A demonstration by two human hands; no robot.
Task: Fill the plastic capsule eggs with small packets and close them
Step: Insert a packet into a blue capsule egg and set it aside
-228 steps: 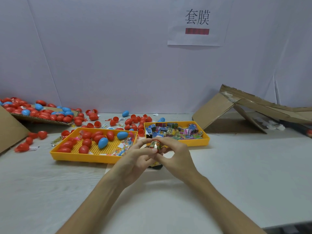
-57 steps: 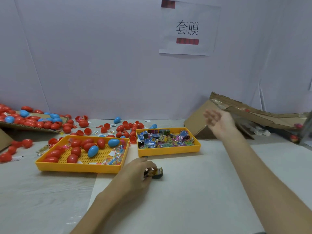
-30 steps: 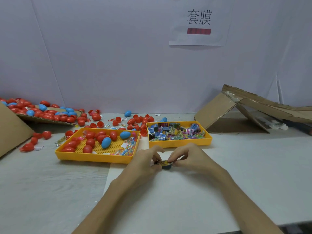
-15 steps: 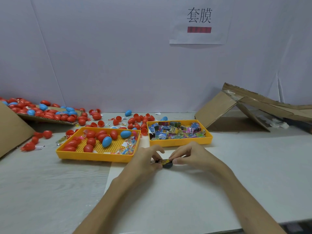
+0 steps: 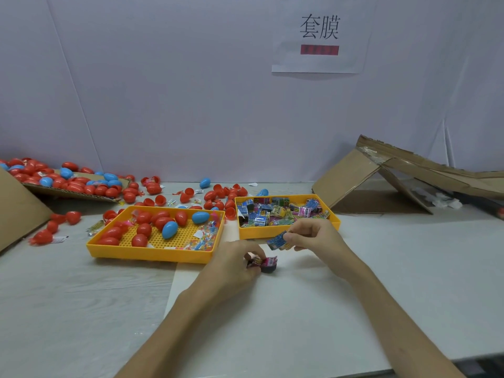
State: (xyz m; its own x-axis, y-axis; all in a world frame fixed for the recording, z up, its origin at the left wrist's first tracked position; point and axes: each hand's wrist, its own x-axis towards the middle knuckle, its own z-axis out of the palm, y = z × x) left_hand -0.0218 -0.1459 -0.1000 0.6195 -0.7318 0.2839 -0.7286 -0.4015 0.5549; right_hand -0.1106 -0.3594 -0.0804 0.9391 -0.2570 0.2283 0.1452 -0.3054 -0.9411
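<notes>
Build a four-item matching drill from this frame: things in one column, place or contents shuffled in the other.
Things
1. blue packet
2. dark capsule half
3. left yellow tray
4. right yellow tray

Place or contents
A. holds red and blue eggs
B. pinched by the right hand
C. holds loose packets
D. on the table, gripped by the left hand

Pairs: 1-B, 2-D, 3-A, 4-C
</notes>
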